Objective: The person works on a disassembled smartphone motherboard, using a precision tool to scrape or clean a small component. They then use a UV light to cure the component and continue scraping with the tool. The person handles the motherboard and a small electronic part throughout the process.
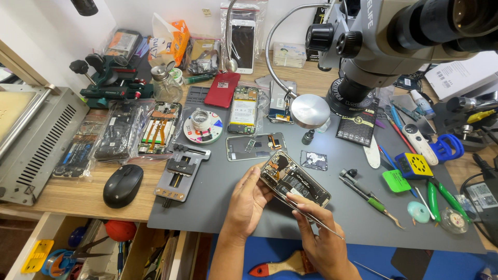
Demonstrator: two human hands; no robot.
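My left hand (pixel 248 201) grips the near left edge of an opened smartphone (pixel 294 179) whose back is off, showing its circuit board and battery. It is tilted above the dark grey work mat (pixel 218 207). My right hand (pixel 321 238) holds thin metal tweezers (pixel 306 215) along the phone's near edge, tips pointing towards its lower left corner. A loose phone frame (pixel 255 147) and a small dark plate (pixel 314 161) lie on the mat just beyond the phone.
A microscope (pixel 384 36) hangs over the right side, with a gooseneck lamp (pixel 309 110) beside it. Another opened phone (pixel 243 110), a tape roll (pixel 203 126), a metal jig (pixel 180 172) and a black mouse (pixel 122 185) lie left. Screwdrivers and tweezers (pixel 371 199) lie right. An open drawer (pixel 93 249) sits below.
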